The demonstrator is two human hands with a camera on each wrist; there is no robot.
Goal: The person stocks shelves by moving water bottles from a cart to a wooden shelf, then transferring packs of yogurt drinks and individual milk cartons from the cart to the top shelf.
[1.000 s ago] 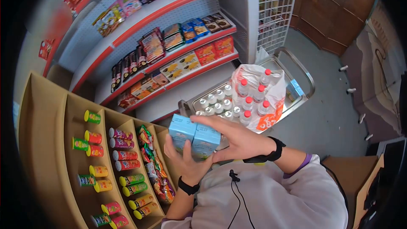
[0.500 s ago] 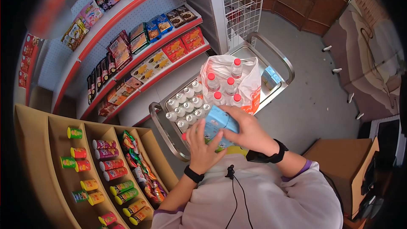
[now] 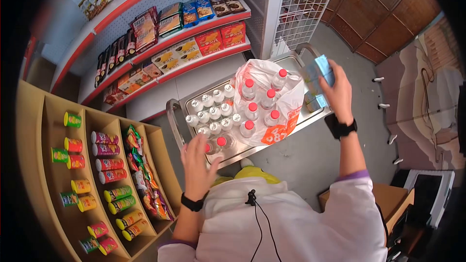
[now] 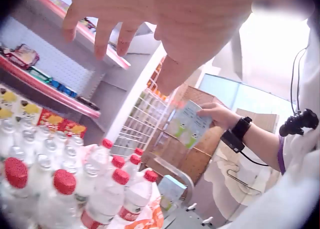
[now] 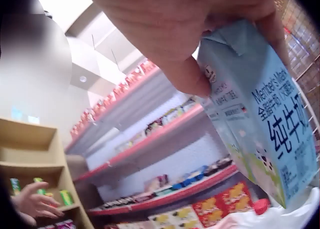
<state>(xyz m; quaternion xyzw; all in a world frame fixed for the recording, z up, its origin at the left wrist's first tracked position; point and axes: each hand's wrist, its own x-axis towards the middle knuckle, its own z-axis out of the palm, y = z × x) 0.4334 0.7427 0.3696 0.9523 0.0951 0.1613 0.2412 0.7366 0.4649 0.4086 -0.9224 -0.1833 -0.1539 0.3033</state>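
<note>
My right hand grips a light-blue milk carton from above, over the far right end of the metal cart. Close up in the right wrist view, the carton shows dark lettering and a cow picture, with the thumb pressed against one side. Another blue carton lies on the cart just below it. My left hand holds nothing; its fingers are spread above the cart's near left corner, beside two red-capped bottles. In the left wrist view, the left hand hangs over the bottles.
On the cart stand rows of silver-topped bottles and a white plastic bag with several red-capped bottles. Snack shelves rise behind. A cardboard-coloured rack of cans is at left, a cardboard box at right.
The hands, earlier together round the blue cartons, have parted. My right hand has carried a carton to the cart's far right end; my left hand has let go and moved left.
</note>
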